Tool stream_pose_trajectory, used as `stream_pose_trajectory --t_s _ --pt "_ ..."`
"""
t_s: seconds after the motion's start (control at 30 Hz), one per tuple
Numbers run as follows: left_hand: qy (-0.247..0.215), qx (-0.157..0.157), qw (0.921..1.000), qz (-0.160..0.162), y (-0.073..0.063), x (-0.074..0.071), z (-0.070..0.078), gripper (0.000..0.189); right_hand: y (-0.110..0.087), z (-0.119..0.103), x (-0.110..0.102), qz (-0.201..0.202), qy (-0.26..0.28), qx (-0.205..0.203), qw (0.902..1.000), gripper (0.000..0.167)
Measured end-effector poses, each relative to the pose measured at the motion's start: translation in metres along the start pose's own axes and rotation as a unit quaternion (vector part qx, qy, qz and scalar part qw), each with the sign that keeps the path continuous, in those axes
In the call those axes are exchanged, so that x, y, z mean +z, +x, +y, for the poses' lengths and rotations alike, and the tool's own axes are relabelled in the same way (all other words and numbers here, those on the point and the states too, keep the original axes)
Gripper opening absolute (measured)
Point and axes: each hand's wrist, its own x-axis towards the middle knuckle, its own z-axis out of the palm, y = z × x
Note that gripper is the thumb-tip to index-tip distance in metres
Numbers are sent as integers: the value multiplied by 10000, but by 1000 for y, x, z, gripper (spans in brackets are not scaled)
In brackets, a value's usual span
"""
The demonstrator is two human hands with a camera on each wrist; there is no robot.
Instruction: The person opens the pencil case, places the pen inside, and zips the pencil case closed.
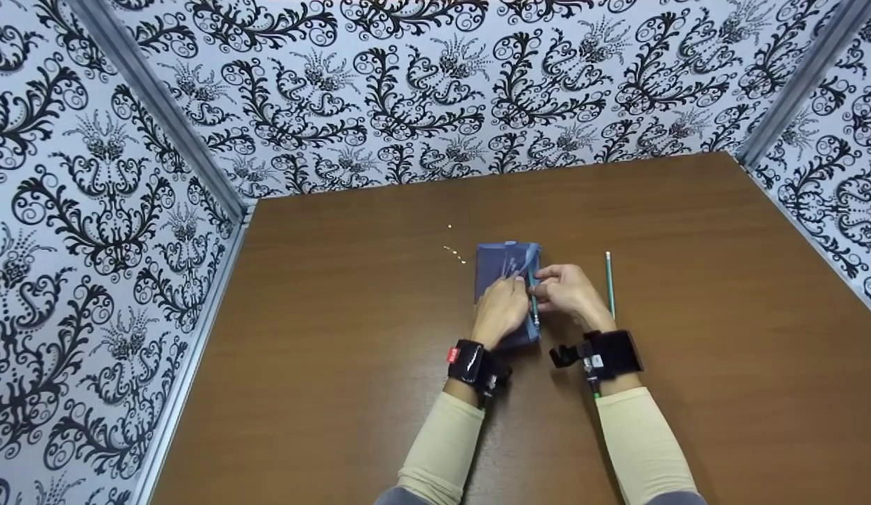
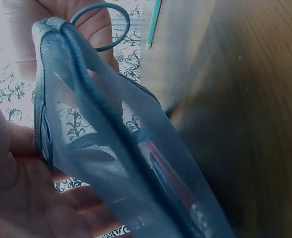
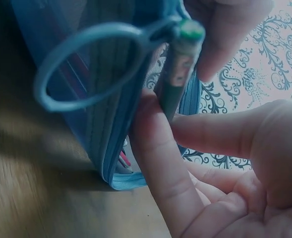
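Observation:
A blue mesh zipper pouch (image 1: 489, 265) stands on the brown table beneath both hands. My left hand (image 1: 502, 308) grips the pouch by the edge of its unzipped opening. With thumb and forefinger, my right hand (image 1: 567, 289) pinches a teal pencil (image 1: 535, 310) at that opening. The right wrist view shows this pencil's green-tipped end (image 3: 183, 59) between the zipper edges, close to the pouch's cord loop (image 3: 69, 104). Through the mesh, a slim red item (image 2: 170, 173) is visible inside; its kind cannot be told. The pencil's far end is hidden.
Another teal pencil (image 1: 609, 277) lies on the table (image 1: 337, 315) to the right of the pouch, beside the right wrist. Small bright specks (image 1: 455, 254) dot the surface left of the pouch. Black-and-white patterned walls (image 1: 421, 91) enclose the back and sides.

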Motion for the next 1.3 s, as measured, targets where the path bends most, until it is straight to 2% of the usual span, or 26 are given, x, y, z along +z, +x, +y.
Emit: stream_pose_trajectory --t_s 0.27,1.0,1.3 --pt "152 -170 9997 50 0 1 1 46 1 -2 5 98 -49 97 9999 44" --pt "448 -228 9987 51 -2 2 1 49 4 2 14 405 -406 -145 9983 39" --pt "500 -377 9980 31 -2 2 3 49 2 -1 18 492 -455 -151 9976 37"
